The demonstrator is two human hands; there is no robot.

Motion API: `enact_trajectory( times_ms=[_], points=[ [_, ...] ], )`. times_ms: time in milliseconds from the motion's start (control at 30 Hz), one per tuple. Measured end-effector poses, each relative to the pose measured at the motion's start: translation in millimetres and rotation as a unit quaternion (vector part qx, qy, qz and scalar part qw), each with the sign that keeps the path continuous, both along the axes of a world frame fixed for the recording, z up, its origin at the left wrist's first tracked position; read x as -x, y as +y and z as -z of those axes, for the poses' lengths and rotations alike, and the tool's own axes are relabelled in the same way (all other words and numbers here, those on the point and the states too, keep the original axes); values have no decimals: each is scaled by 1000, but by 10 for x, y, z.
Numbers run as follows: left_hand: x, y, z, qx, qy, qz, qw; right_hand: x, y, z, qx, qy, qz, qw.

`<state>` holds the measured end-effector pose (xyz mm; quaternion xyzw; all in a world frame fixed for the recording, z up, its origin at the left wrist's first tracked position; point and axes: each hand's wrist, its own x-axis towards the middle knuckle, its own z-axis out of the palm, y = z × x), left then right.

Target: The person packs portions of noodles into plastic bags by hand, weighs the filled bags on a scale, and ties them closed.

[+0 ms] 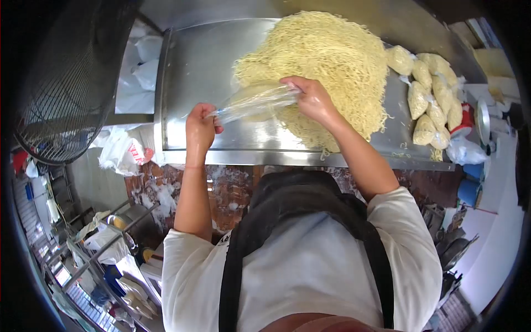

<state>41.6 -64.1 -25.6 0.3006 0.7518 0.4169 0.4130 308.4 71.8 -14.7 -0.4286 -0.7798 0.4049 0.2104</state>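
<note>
A clear plastic bag (251, 104) is stretched between my two hands above the steel table. My left hand (201, 123) grips one end of it, with something small and blue at the fingers. The other end is pinched in my right hand (314, 100), which is over the near side of the noodles. Beneath and beyond lies a large heap of pale yellow noodles (321, 52), loose on the metal. No noodles can be made out inside the bag.
Several filled, tied bags of noodles (434, 99) are grouped at the right end of the steel table (199, 61). A wire-caged fan (61, 105) stands at left. White plastic bags (123, 155) hang below it. The table's raised front edge (238, 157) runs before me.
</note>
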Motion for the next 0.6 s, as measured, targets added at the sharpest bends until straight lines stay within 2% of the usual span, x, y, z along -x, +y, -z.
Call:
enact_trajectory(
  times_ms=[33,67,133,267,400,433,500,600],
  points=[
    [-239,80,-199,-94,-56,-12,994,-274,21,-49,-22,24,8,999],
    [-488,176,-441,-125,-75,-10,989,-544,23,-111,-46,49,18,998],
    [-974,406,-921,-186,-115,2,976,-1056,-53,-661,12,43,49,998],
    [-2070,931,-1479,-205,-161,127,957,-2326,-264,-1503,105,97,140,980],
    [-3531,1451,-1715,-179,-153,239,942,-3776,-93,-1559,62,134,225,963],
    [-3921,1639,-1729,-172,-148,257,939,-4177,88,-1412,72,207,259,941],
    [-4707,1963,-1839,-169,-112,277,939,-4949,347,-1600,-38,218,260,940],
    [-5719,2374,-2334,-216,-93,373,898,-5944,715,-2065,-211,214,278,912]
  ],
)
